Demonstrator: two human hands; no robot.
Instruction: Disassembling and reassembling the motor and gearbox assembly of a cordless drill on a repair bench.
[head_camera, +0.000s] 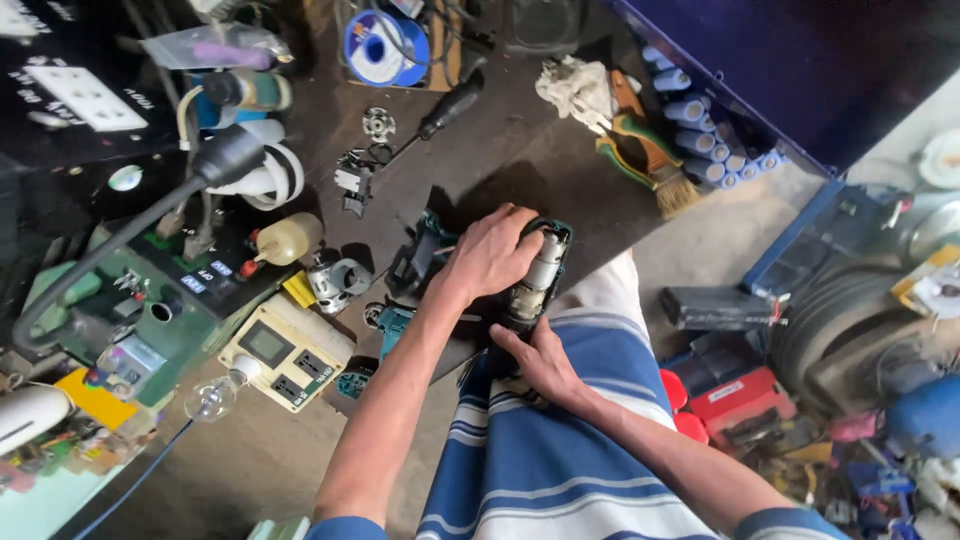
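The left hand (492, 250) lies closed over the top of a power tool body (535, 275), fingers wrapped around the teal and black shell, prob. to press it down so it does not roll. The right hand (535, 362) comes from below and grips the lower end of the same tool, thumb up against the metal motor part; so both hands clamp one thing, one steadying, one working. The tool sits at the front edge of the dark desk (520, 160), just above the person's lap with the blue-white striped cloth (560, 450), close to the body for good control.

Just left of the tool are loose teal shell parts (392, 322) and a small motor piece (335, 280). Further left stands a cream power strip w/ display (285, 352). A brush (650, 160) and blue cells (705, 140) lie well apart, at the back right.
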